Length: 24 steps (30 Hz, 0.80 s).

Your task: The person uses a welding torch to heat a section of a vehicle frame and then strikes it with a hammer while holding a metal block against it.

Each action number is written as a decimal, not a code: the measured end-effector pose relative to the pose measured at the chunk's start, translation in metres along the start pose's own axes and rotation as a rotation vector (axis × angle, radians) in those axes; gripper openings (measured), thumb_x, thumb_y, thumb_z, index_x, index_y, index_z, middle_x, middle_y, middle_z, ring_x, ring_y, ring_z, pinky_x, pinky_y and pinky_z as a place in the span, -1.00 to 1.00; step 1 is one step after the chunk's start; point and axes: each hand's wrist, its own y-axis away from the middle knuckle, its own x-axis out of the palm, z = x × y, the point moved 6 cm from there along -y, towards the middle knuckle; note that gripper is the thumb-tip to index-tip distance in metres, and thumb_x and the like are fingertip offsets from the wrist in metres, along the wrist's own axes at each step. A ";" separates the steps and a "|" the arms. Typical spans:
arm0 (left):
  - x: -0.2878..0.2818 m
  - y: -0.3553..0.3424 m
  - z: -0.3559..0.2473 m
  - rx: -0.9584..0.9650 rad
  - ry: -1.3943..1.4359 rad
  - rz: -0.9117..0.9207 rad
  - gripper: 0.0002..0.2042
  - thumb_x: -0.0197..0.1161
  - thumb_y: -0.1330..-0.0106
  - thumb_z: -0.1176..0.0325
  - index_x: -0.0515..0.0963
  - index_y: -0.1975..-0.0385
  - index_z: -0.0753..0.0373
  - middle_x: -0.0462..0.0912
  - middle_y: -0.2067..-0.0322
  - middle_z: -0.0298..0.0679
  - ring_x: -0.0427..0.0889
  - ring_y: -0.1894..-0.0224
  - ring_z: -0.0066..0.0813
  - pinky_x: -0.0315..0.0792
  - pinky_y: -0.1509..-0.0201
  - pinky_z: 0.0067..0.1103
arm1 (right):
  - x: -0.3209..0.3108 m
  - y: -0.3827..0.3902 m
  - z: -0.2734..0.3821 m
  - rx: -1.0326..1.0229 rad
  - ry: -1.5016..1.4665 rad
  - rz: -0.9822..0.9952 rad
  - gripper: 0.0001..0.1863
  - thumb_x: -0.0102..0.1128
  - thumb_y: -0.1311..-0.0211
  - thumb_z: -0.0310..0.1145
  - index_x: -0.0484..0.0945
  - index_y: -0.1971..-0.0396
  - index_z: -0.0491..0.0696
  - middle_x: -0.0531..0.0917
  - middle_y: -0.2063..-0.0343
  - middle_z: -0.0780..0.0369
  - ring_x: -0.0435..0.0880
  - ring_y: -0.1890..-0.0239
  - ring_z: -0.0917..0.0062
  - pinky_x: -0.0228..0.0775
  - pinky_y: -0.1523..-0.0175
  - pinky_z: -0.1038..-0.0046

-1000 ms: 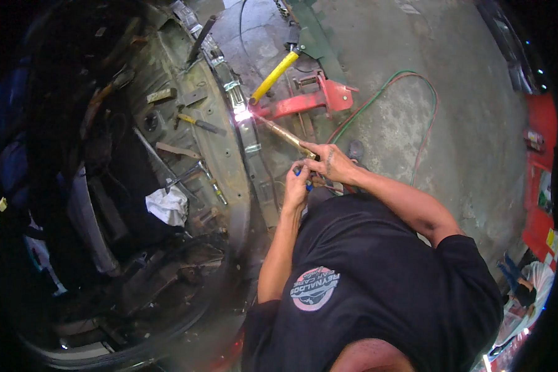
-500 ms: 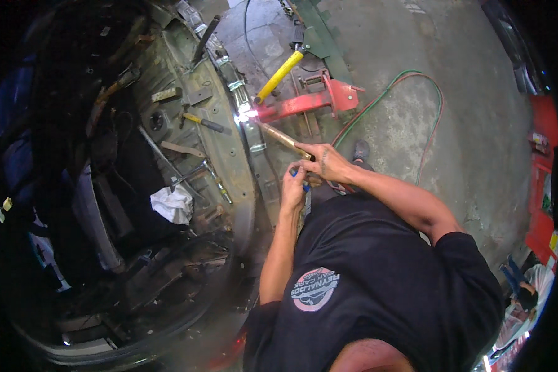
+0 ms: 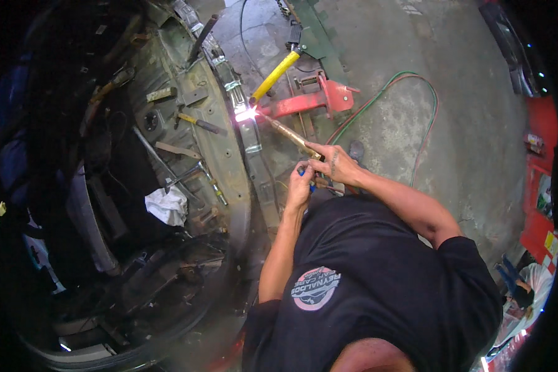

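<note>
Brass torch gripped in my right hand; flame beyond its tip on sill. My left hand, just below, pinches torch valve.

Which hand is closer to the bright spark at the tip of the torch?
The right hand. It grips the brass torch tube leading to the bright flame. The left hand sits lower, behind it, farther from the flame.

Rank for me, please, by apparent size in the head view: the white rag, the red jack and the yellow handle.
1. red jack
2. white rag
3. yellow handle, though the fisheye bend makes the last two close.
</note>
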 end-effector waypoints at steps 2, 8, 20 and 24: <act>-0.001 0.000 -0.001 0.009 -0.023 -0.006 -0.82 0.18 -0.57 0.29 0.54 0.05 0.28 0.60 0.25 -0.32 0.54 0.26 -0.58 0.47 0.16 -0.59 | 0.000 0.000 0.002 0.026 -0.031 0.012 -0.32 0.27 -0.32 -0.22 0.41 -0.38 -0.19 0.72 0.23 -0.20 0.79 0.13 0.12 0.55 0.00 0.20; 0.003 0.011 -0.017 0.005 0.016 -0.025 -0.84 0.13 -0.58 0.33 0.53 0.07 0.29 0.62 0.26 -0.28 0.64 0.26 -0.50 0.56 0.17 -0.52 | 0.006 -0.006 0.009 0.013 -0.038 0.056 -0.33 0.28 -0.33 -0.22 0.42 -0.38 -0.18 0.72 0.20 -0.19 0.79 0.17 0.14 0.55 0.03 0.20; -0.009 0.016 -0.036 0.033 0.048 -0.011 -0.76 0.22 -0.55 0.26 0.53 -0.02 0.27 0.65 0.15 -0.20 0.70 0.23 -0.34 0.65 0.13 -0.37 | 0.028 -0.026 0.006 -0.085 -0.006 0.028 -0.33 0.29 -0.27 -0.16 0.46 -0.35 -0.13 0.74 0.32 -0.11 0.78 0.26 0.05 0.58 0.11 0.17; -0.005 0.015 -0.031 0.060 0.036 -0.007 -0.75 0.21 -0.55 0.25 0.51 -0.03 0.27 0.66 0.17 -0.19 0.71 0.25 -0.32 0.66 0.15 -0.37 | 0.023 -0.022 0.004 -0.130 0.034 -0.006 -0.32 0.28 -0.27 -0.17 0.45 -0.36 -0.14 0.75 0.30 -0.12 0.79 0.23 0.05 0.58 0.09 0.18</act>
